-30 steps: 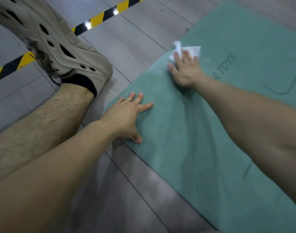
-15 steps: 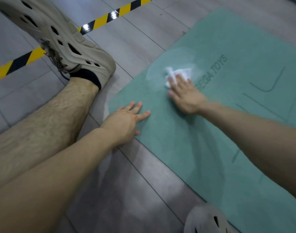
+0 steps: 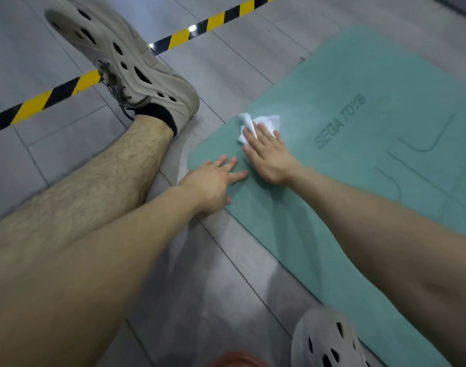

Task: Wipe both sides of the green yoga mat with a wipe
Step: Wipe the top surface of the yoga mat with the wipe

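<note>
The green yoga mat (image 3: 359, 160) lies flat on the floor. At its near corner, the right hand (image 3: 269, 157) presses a white wipe (image 3: 261, 124) with flat fingers; the left hand (image 3: 213, 181), released, pins the mat's edge. Top-side wiping seems underway; next calls for sweeping along the mat.

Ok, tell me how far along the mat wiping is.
Done: little that shows, only a paler patch around the wipe. In hand: the right hand presses the wipe flat on the green yoga mat near its corner, while the left hand presses that corner. Left: the rest of this printed side, then the underside, since the mat is not yet flipped.
</note>
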A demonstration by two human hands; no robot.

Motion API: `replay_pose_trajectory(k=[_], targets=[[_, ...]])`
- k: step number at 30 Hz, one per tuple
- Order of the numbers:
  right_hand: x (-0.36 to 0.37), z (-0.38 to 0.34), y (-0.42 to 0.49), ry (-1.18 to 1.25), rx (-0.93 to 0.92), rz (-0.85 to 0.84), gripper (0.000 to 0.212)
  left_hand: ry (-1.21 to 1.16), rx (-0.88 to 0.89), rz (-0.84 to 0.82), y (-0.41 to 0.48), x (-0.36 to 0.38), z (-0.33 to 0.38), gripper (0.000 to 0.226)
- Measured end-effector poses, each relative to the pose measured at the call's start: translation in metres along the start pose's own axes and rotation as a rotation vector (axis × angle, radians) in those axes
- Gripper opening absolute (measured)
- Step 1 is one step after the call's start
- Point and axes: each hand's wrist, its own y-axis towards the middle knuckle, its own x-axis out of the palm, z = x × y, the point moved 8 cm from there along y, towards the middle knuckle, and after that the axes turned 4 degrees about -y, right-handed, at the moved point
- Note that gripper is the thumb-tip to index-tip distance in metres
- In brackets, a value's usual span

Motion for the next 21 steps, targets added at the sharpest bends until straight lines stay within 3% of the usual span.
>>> replay_pose_trajectory(k=[9, 12, 17, 21], targets=[[0.019, 0.001, -0.104, -0.010, -0.013, -0.015, 0.069, 0.080, 0.035, -0.105, -0.022, -0.026, -0.015, 0.069], [0.010, 0.015, -0.069, -0.050, 0.018, 0.001, 0.072, 0.105, 0.046, -0.087, -0.030, -0.024, -0.012, 0.070], [-0.018, 0.027, 0.062, -0.026, 0.231, -0.019, 0.073, 0.082, 0.021, -0.098, -0.029, -0.020, -0.003, 0.073], [-0.008, 0.009, 0.060, -0.057, 0.106, -0.066, 0.067, 0.078, -0.001, -0.112, -0.030, -0.020, -0.006, 0.069]])
